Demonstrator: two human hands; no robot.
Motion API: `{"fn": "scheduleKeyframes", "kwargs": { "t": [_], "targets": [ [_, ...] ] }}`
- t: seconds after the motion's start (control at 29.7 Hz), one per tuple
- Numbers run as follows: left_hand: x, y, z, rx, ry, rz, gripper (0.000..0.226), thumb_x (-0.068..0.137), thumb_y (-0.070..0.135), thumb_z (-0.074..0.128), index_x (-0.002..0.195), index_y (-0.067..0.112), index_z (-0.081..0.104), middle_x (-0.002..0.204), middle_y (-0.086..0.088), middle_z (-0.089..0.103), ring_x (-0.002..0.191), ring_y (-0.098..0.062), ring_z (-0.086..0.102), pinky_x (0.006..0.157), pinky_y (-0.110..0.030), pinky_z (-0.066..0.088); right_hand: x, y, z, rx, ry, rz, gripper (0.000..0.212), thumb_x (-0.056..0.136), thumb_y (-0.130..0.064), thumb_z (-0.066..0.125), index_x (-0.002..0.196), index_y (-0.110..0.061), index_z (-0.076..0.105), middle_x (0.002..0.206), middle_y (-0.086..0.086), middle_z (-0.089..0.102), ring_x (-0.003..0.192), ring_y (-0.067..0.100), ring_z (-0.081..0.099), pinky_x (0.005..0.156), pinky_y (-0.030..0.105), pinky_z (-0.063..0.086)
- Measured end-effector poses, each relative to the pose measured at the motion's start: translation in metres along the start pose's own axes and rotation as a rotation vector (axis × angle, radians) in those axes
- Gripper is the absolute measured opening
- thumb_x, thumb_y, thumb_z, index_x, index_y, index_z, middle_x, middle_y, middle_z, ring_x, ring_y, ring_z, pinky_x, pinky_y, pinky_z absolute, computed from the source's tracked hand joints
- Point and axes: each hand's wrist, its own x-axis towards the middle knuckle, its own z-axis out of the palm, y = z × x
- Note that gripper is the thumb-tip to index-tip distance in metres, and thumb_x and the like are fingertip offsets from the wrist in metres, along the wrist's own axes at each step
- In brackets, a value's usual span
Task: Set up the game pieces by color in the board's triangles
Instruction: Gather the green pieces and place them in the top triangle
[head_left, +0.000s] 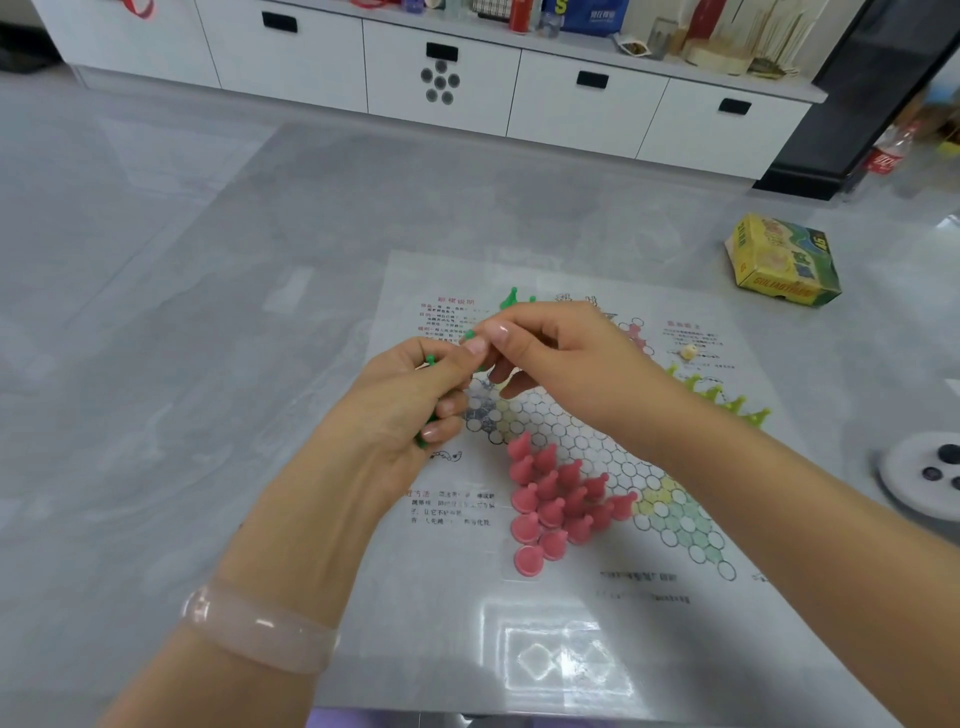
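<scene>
Left hand (410, 395) is curled closed around several green pieces (430, 359). Right hand (556, 353) pinches one green piece between thumb and forefinger, touching the left at its 1 o'clock. Both hover over the board (571, 587). Pink pieces (556, 499) fill the near triangle on the grey surface (156, 364).

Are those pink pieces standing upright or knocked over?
Upright: the pink pieces stand on their round bases, knobs up, packed in one triangle of the paper board.
</scene>
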Motion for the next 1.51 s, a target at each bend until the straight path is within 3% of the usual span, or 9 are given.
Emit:
{"fn": "scheduleKeyframes", "kwargs": {
  "t": [0.13,0.3,0.5,0.57,0.67,0.81,1.04,1.18,1.51],
  "targets": [
    [0.001,-0.001,0.0,0.048,0.0,0.013,0.018,0.08,0.005,0.063,0.071,0.01,0.048,0.066,-0.004,0.046,0.035,-0.003,0.03,0.029,-0.013,0.021,0.001,0.003,-0.003,0.089,-0.005,0.065,0.019,0.09,-0.019,0.055,0.086,-0.005,0.066,0.069,-0.003,0.063,0.067,0.007,0.06,0.068,0.021,0.056],
    [0.0,0.0,0.001,0.073,0.001,0.028,0.018,0.08,-0.002,0.063,0.076,0.01,0.05,0.044,0.006,0.048,0.035,-0.003,0.031,0.029,-0.013,0.022,0.001,0.006,-0.006,0.081,0.014,0.082,0.022,0.091,-0.02,0.053,0.086,-0.004,0.067,0.073,-0.001,0.064,0.067,0.005,0.06,0.067,0.021,0.055],
    [-0.001,-0.002,0.003,0.138,0.006,0.017,0.014,0.079,-0.002,0.064,0.079,0.008,0.055,0.047,0.005,0.05,0.037,-0.003,0.032,0.031,-0.013,0.024,0.0,0.006,-0.008,-0.012,0.013,0.057,0.011,0.087,-0.014,0.06,0.083,-0.007,0.068,0.073,-0.001,0.064,0.064,0.002,0.058,0.063,0.018,0.054],
    [-0.001,-0.002,0.004,0.136,0.023,0.008,0.012,0.08,0.0,0.064,0.082,0.009,0.057,0.059,0.0,0.056,0.04,-0.004,0.033,0.032,-0.013,0.026,0.001,0.004,-0.014,-0.076,0.038,0.063,0.01,0.086,-0.017,0.061,0.084,-0.011,0.068,0.076,-0.002,0.066,0.065,0.003,0.06,0.065,0.017,0.054],
    [0.003,-0.001,0.002,0.105,0.108,-0.013,0.008,0.086,0.004,0.056,0.082,0.01,0.057,0.074,-0.005,0.06,0.045,-0.007,0.035,0.034,-0.013,0.026,0.005,0.007,-0.036,-0.14,0.247,0.093,0.008,0.087,-0.021,0.059,0.084,-0.019,0.067,0.079,-0.004,0.067,0.063,0.004,0.059,0.061,0.015,0.052],
    [0.004,0.001,-0.001,-0.021,0.179,-0.06,0.008,0.087,0.005,0.048,0.082,0.007,0.054,0.07,-0.008,0.061,0.039,-0.008,0.035,0.032,-0.014,0.024,0.011,0.025,-0.059,-0.11,0.473,0.18,0.008,0.087,-0.02,0.059,0.082,-0.021,0.066,0.075,-0.007,0.06,0.059,0.009,0.055,0.063,0.022,0.05],
    [0.002,0.002,-0.002,-0.122,0.191,-0.089,0.013,0.083,0.003,0.039,0.08,0.004,0.051,0.068,-0.011,0.059,0.037,-0.009,0.034,0.032,-0.013,0.023,0.013,0.05,-0.045,-0.187,0.451,0.315,0.007,0.086,-0.018,0.062,0.081,-0.019,0.067,0.066,-0.008,0.059,0.055,0.012,0.057,0.073,0.038,0.058],
    [0.003,0.002,-0.002,-0.08,0.199,-0.083,0.012,0.083,0.003,0.04,0.08,0.004,0.052,0.067,-0.009,0.059,0.037,-0.009,0.034,0.031,-0.013,0.023,0.016,0.05,-0.04,-0.274,0.449,0.298,0.008,0.087,-0.017,0.06,0.088,-0.016,0.067,0.068,-0.006,0.059,0.052,0.014,0.058,0.069,0.032,0.057],
    [0.004,0.004,-0.004,-0.063,0.208,-0.079,0.011,0.084,0.002,0.042,0.078,0.005,0.051,0.064,-0.008,0.059,0.036,-0.009,0.034,0.03,-0.014,0.024,0.022,0.053,-0.039,-0.308,0.461,0.294,0.009,0.087,-0.015,0.06,0.081,-0.02,0.065,0.07,-0.007,0.059,0.059,0.018,0.061,0.077,0.039,0.057]
  ]
}}
